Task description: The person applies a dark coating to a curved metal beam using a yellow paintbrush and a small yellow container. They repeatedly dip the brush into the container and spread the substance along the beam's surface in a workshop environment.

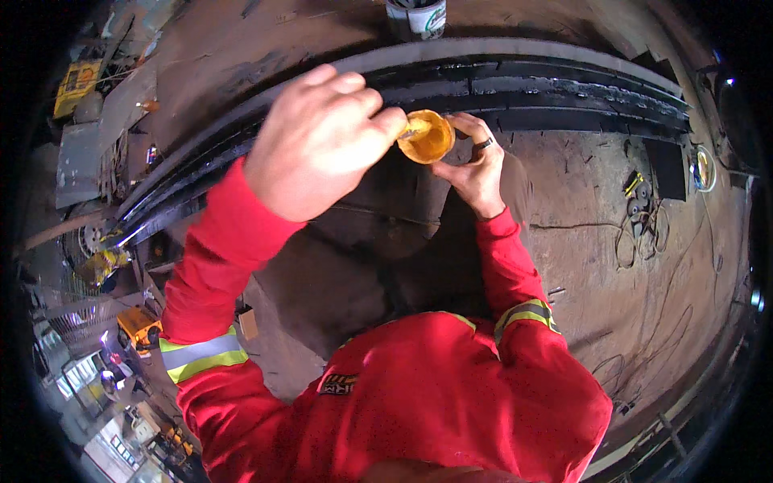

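Both my arms reach forward in red sleeves with reflective bands. A small round orange-yellow cup [436,145] is held up, its open side facing me. My right hand [477,165], with a dark ring on one finger, grips the cup's right side between thumb and fingers. Closed in a fist at the cup's left rim is my left hand [318,141]. From its thumb side a short yellow-smeared tip [414,127] goes into the cup. The rest of that thing is hidden in the fist, so its kind cannot be told.
Long dark metal beams [531,84] lie across the floor beyond my hands. A white bucket [425,19] stands behind them. At right lie a corded power tool [640,201] and a coiled hose [704,169]. An orange machine [139,328] and a yellow case [77,87] are at left.
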`<state>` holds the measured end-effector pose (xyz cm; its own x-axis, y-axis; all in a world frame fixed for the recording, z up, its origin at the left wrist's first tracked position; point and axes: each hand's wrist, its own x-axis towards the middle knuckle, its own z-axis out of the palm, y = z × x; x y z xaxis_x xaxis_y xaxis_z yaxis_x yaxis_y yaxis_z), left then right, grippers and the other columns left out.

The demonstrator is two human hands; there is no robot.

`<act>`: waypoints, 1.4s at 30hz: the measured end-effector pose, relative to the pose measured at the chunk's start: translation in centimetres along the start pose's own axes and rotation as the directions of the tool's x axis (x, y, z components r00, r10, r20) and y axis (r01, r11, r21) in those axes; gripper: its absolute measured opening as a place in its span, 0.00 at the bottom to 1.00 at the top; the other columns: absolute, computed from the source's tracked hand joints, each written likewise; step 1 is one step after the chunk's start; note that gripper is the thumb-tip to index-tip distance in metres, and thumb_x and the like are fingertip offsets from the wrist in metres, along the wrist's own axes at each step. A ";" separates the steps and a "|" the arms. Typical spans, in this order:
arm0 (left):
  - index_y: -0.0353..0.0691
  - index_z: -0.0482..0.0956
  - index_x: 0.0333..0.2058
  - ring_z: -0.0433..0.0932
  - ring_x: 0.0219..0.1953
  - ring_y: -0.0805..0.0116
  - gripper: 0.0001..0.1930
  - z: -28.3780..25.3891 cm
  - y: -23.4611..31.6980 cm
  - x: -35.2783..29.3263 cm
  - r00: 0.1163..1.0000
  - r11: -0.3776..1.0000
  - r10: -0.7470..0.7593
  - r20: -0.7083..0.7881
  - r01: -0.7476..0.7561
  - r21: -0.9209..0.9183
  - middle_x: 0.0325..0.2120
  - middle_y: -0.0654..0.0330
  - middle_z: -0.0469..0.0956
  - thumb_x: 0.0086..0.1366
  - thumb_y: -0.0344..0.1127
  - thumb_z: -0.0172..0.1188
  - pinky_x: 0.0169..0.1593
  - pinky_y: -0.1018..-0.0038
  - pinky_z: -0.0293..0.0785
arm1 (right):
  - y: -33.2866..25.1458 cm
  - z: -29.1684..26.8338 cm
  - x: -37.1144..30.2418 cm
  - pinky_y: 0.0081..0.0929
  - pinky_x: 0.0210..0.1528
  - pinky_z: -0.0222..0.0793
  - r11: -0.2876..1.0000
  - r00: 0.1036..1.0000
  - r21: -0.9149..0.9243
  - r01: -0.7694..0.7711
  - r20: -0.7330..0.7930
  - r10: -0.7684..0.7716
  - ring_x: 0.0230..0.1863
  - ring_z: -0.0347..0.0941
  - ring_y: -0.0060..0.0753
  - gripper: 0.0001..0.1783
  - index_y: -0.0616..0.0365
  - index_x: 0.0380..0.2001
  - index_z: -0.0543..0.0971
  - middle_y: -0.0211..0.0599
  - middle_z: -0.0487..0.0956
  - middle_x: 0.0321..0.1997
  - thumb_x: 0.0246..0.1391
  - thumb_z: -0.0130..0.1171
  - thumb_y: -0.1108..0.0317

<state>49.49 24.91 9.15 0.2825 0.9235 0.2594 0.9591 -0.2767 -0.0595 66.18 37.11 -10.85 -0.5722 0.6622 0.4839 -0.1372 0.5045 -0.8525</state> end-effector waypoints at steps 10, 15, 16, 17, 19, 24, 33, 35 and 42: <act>0.37 0.82 0.33 0.80 0.32 0.60 0.07 2.9 1.5 -1.1 0.856 0.740 -0.431 0.286 0.516 -0.430 0.27 0.55 0.81 0.55 0.29 0.67 0.36 0.70 0.73 | 0.2 -2.4 0.3 0.33 0.55 0.72 0.998 0.996 -0.040 0.055 0.069 -0.052 0.51 0.76 0.43 0.32 0.60 0.44 0.78 0.43 0.79 0.48 0.28 0.74 0.76; 0.31 0.81 0.34 0.77 0.34 0.76 0.07 4.1 1.5 -4.4 0.709 0.321 -0.626 0.323 0.613 -0.722 0.29 0.60 0.82 0.62 0.31 0.66 0.42 0.77 0.72 | 0.2 -3.1 0.3 0.32 0.54 0.71 0.998 0.998 -0.064 0.008 0.062 -0.004 0.49 0.77 0.41 0.31 0.61 0.44 0.78 0.43 0.79 0.48 0.30 0.75 0.75; 0.32 0.81 0.35 0.77 0.35 0.77 0.07 4.3 1.5 -4.9 0.685 0.292 -0.651 0.328 0.624 -0.725 0.29 0.61 0.82 0.62 0.30 0.65 0.42 0.78 0.71 | 0.3 -3.2 0.3 0.32 0.54 0.71 0.998 0.999 -0.057 -0.002 0.053 0.005 0.49 0.77 0.40 0.31 0.61 0.44 0.78 0.43 0.79 0.48 0.30 0.75 0.74; 0.32 0.81 0.35 0.77 0.35 0.77 0.07 4.7 1.6 -5.2 0.664 0.257 -0.671 0.332 0.627 -0.735 0.30 0.62 0.81 0.62 0.30 0.64 0.42 0.78 0.71 | 0.5 -3.4 0.3 0.32 0.54 0.71 0.998 0.999 -0.060 -0.013 0.047 0.016 0.49 0.77 0.40 0.31 0.62 0.44 0.79 0.42 0.79 0.48 0.30 0.76 0.74; 0.33 0.81 0.36 0.76 0.35 0.78 0.06 4.7 1.8 -5.3 0.625 0.217 -0.701 0.345 0.647 -0.731 0.31 0.63 0.81 0.63 0.30 0.63 0.42 0.79 0.70 | 0.7 -3.6 0.3 0.33 0.54 0.72 0.997 0.997 -0.051 -0.056 0.044 0.059 0.50 0.76 0.42 0.31 0.60 0.44 0.78 0.42 0.79 0.47 0.30 0.76 0.73; 0.34 0.81 0.36 0.74 0.32 0.80 0.06 5.3 1.6 -5.9 0.638 0.240 -0.698 0.325 0.636 -0.734 0.28 0.65 0.79 0.63 0.31 0.63 0.38 0.81 0.68 | 0.2 -3.5 1.2 0.32 0.53 0.72 0.994 0.995 -0.023 -0.103 0.010 0.103 0.47 0.77 0.41 0.31 0.61 0.43 0.78 0.43 0.80 0.45 0.30 0.77 0.72; 0.36 0.81 0.36 0.65 0.24 0.83 0.07 1.5 -0.8 -7.3 0.533 0.196 -0.816 0.223 0.619 -0.761 0.23 0.70 0.73 0.63 0.34 0.64 0.28 0.82 0.59 | 1.6 -4.0 2.1 0.31 0.53 0.72 0.982 0.982 -0.064 -0.179 -0.076 0.174 0.46 0.79 0.39 0.31 0.63 0.42 0.79 0.43 0.81 0.43 0.30 0.80 0.69; 0.36 0.81 0.36 0.66 0.24 0.83 0.07 0.8 -1.1 -7.0 0.523 0.202 -0.835 0.171 0.580 -0.790 0.23 0.70 0.73 0.63 0.33 0.64 0.29 0.82 0.59 | 1.3 -3.8 1.9 0.31 0.53 0.72 0.984 0.984 -0.050 -0.171 -0.062 0.167 0.46 0.78 0.38 0.31 0.63 0.42 0.79 0.43 0.81 0.44 0.30 0.79 0.69; 0.35 0.82 0.36 0.74 0.31 0.81 0.07 0.9 0.2 -4.6 0.585 0.341 -0.803 0.111 0.605 -0.719 0.27 0.67 0.79 0.61 0.32 0.65 0.37 0.82 0.67 | -1.1 -3.2 2.0 0.30 0.51 0.72 0.980 0.980 -0.023 -0.199 -0.010 0.198 0.44 0.77 0.36 0.31 0.64 0.43 0.79 0.42 0.81 0.43 0.31 0.79 0.70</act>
<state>48.40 20.81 7.11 -0.6035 0.7920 0.0928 0.4861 0.2731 0.8301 67.77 39.68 -8.33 -0.5802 0.7544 0.3070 -0.0020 0.3756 -0.9268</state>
